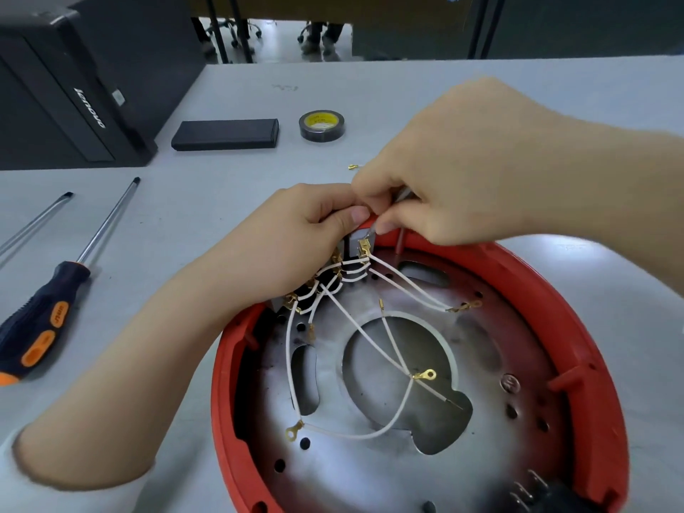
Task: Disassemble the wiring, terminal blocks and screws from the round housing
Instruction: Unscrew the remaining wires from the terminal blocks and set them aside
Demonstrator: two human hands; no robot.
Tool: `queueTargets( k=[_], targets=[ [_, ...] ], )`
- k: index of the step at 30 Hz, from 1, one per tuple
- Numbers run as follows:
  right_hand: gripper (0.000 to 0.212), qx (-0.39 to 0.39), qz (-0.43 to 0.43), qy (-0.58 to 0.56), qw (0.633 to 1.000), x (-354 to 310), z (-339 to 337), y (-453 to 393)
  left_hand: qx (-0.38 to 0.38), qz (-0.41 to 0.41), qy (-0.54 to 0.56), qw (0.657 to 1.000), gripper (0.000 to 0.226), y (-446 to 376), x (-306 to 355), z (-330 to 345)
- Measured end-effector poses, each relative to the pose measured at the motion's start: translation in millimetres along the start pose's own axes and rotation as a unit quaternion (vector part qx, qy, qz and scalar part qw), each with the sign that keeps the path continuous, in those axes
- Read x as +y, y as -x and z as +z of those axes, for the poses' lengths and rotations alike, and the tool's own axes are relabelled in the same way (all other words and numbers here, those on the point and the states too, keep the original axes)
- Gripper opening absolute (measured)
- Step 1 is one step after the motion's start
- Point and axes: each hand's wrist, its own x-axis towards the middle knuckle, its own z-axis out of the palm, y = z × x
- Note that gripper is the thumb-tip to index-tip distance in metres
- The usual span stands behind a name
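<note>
Head view, left to right: Lenovo-marked black box [55,101], screwdrivers [44,312] and tape roll [321,124] on the table [222,187], then left hand [296,235] clenched on the switch block [357,242] at the red round housing [592,327] rim. Right hand [455,172] pinches a connector there with a thin tool. Several white wires [370,346] lie loose-ended inside but stay attached to the block; roughly halfway.
</note>
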Motion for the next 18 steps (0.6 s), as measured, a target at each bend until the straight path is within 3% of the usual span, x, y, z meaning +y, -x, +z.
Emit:
queueTargets(
  k=[11, 18],
  targets=[
    [0.023, 0.005, 0.022, -0.050, 0.999, 4.5, -4.6, -7.5, 0.000, -0.007, -0.002, 1.000, 0.023, 0.1, -0.1, -0.5],
    [0.019, -0.061, 0.031, -0.052, 0.996, 5.8, -15.8, -7.5, 0.004, -0.005, -0.004, 1.000, 0.023, -0.1, -0.7, 1.4]
  ],
)
